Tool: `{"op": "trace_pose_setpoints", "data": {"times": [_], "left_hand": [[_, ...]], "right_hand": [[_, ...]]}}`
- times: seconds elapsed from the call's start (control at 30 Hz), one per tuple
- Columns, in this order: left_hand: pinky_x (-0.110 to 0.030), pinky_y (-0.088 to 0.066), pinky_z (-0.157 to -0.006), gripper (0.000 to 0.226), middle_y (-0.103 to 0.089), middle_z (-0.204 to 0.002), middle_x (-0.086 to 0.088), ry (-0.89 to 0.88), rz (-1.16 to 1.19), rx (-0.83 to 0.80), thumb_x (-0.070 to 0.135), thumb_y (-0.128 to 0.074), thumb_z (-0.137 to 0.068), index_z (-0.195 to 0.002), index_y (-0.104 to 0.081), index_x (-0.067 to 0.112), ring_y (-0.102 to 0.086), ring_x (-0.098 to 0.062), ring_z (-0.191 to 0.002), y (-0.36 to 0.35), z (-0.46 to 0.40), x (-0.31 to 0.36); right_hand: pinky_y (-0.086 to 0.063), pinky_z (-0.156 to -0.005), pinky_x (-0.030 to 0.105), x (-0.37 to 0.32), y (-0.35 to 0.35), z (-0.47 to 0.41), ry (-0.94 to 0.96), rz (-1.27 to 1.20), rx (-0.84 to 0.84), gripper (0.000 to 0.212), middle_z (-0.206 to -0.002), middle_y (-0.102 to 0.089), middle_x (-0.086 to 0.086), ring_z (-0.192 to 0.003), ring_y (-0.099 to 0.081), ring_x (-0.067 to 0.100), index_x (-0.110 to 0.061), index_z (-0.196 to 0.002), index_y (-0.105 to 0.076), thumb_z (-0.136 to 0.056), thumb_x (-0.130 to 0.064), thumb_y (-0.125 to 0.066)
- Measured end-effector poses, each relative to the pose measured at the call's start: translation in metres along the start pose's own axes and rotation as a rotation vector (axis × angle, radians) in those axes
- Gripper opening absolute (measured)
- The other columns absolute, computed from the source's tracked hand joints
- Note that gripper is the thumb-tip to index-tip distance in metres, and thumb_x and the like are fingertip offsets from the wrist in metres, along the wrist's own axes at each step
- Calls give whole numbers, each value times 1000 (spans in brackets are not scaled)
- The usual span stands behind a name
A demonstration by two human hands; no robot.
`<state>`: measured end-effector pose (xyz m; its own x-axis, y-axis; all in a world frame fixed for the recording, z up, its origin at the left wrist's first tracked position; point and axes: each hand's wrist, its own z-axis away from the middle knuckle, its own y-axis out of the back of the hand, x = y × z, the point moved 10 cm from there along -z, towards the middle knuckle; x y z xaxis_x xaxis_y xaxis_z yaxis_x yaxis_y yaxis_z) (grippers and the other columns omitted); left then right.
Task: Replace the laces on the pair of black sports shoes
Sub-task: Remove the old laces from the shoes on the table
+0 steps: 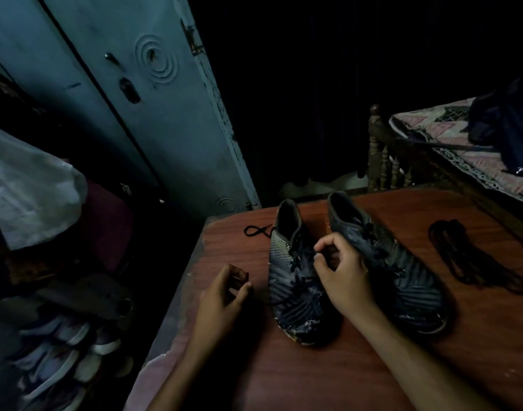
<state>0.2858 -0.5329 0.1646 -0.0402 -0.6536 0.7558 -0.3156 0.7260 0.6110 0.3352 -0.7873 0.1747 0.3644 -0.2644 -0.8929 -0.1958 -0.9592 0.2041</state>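
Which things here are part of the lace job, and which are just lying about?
Job: left black sports shoe; right black sports shoe; bundle of dark spare laces; right hand pinching a lace.

Lying about: pile of shoes on the floor; white cloth; patterned bed cover.

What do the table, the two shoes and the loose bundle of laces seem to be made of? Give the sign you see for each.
Table: reddish-brown wood or wood-look laminate, with visible grain and a slight sheen.
Shoes: probably synthetic, dark with pale stripes, scuffed and flaking at the toes.
Bundle of laces: dark woven cord, matte and limp; the weave is too dim to confirm.
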Motion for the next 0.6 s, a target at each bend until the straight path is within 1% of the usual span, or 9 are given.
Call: {"op": "trace_pose_setpoints", "data": {"times": [0.07, 0.17, 0.23, 0.3, 0.37, 0.43, 0.47, 0.5, 0.6], "left_hand": [[-15, -45, -61, 23, -68, -79, 16, -14, -79, 5, 15, -74, -93, -88, -56, 29, -61, 1, -64, 4, 3, 0], [-17, -47, -61, 27, -67, -83, 19, -55, -127, 35, 11, -75, -91, -87, -55, 29, -64, 0, -68, 3, 3, 16], [-27, -52, -59, 29, -69, -86, 14, -39, -18, 38, 8, -74, -90, -89, -55, 30, -64, -7, -62, 0, 2, 21], [-37, -51, -55, 30, -70, -86, 8, -26, 100, 32, 9, -73, -92, -91, -56, 34, -65, -16, -63, -9, 2, 35], [-35, -51, -58, 29, -71, -85, 5, -55, 217, 22, 8, -73, -93, -90, -60, 34, -65, -14, -70, -13, 1, 58], [-27, -52, -61, 23, -73, -84, 4, -76, 329, -45, 5, -72, -93, -91, -65, 27, -65, -10, -73, -25, -2, 84], [-26, -54, -63, 18, -75, -85, 3, -74, 375, -91, 3, -71, -94, -94, -67, 21, -67, -10, -75, -33, -2, 96], [-28, -57, -68, 14, -77, -91, 1, -80, 399, -149, 3, -69, -95, -99, -69, 16, -70, -12, -80, -40, -3, 107], [-37, -60, -92, 23, -77, -108, 1, -151, 310, -303, -1, -66, -96, -112, -73, 14, -72, -17, -105, -58, -2, 126]], "right_hand": [[-45, -66, 22, 1, -3, -2, -41, -40, 4, 30, -79, -62, -8, -74, -60, 6, -30, -83, -56, -89, -1, -64], [-53, -70, 39, 10, 3, -1, -98, -168, 39, 34, -78, -65, -1, -76, -69, 14, -30, -81, -54, -89, 2, -59], [-56, -68, 44, 10, 4, -4, -136, -235, 51, 32, -75, -65, 9, -67, -69, 11, -24, -82, -54, -90, 7, -53], [-57, -65, 46, 8, 6, -3, -162, -324, 53, 31, -69, -61, 12, -58, -64, 10, -20, -83, -55, -92, 9, -50], [-59, -65, 52, 4, 3, -1, -144, -340, 56, 30, -66, -58, 8, -56, -61, 12, -20, -83, -56, -92, 7, -51], [-58, -68, 55, -1, 5, 0, -91, -297, 79, 17, -71, -60, 6, -64, -63, 20, -25, -85, -58, -88, -9, -56], [-56, -71, 55, -5, 8, -1, -55, -269, 85, 8, -77, -61, 4, -71, -63, 24, -28, -85, -58, -85, -20, -56], [-54, -74, 54, -7, 10, -1, -23, -249, 97, 5, -83, -61, 3, -78, -63, 26, -29, -85, -57, -82, -29, -53], [-53, -77, 47, -13, 20, -1, 49, -225, 158, 9, -93, -57, 2, -85, -60, 21, -27, -85, -57, -83, -33, -50]]}}
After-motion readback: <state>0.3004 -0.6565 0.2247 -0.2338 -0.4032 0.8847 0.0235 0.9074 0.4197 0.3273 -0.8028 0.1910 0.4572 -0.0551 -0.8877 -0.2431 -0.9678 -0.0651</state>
